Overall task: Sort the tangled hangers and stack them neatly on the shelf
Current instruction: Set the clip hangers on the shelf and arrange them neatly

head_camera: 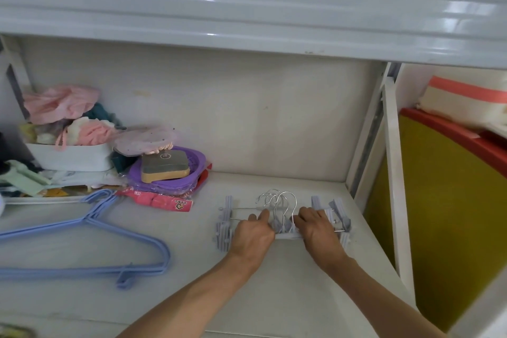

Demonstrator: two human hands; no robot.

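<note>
A bundle of lilac clip hangers (285, 223) with silver metal hooks lies flat on the white shelf (274, 296), right of centre. My left hand (253, 236) grips the bundle's left half, thumb near the hooks. On the right half my right hand (318, 230) is closed over the bars. Lilac clips stick out at both ends of the bundle. A stack of blue triangular hangers (90, 244) lies flat on the shelf at the left, hooks pointing toward the back.
At the back left stand a white bin (71, 155) of pink and pale cloths, a purple basket (167, 173) holding a soap-like block, and a red packet (159, 200). The shelf above overhangs. A white upright (395, 173) borders the right; beyond it, yellow and red boards.
</note>
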